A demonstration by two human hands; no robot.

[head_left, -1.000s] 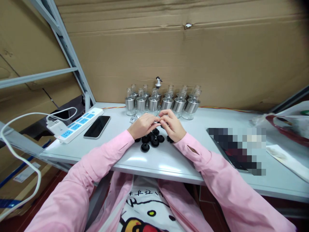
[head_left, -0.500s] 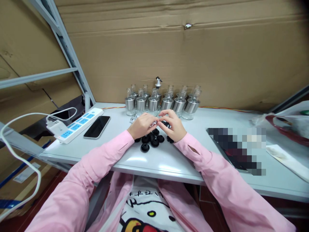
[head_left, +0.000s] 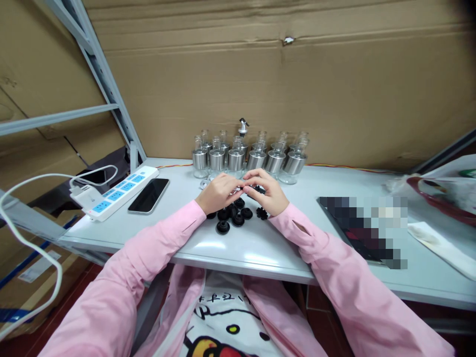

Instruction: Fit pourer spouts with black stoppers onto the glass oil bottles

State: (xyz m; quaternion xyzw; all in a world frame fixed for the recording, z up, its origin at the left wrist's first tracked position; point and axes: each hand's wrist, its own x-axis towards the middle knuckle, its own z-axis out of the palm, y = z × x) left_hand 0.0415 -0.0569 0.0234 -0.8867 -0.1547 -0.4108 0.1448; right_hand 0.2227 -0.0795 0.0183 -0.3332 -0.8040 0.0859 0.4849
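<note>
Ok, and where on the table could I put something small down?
Bare tabletop shows between the smartphone and the left hand, between the right hand and the pixelated item, and between the pink sleeves, in front of the black caps. It's crowded around both hands, with those caps close by and glass bottles standing right behind.

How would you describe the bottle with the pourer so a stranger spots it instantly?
Find the cardboard wall behind the table. Before it stand two rows of glass bottles. Pick the bottle third from left in the back row, the only one topped by a pourer.
</note>
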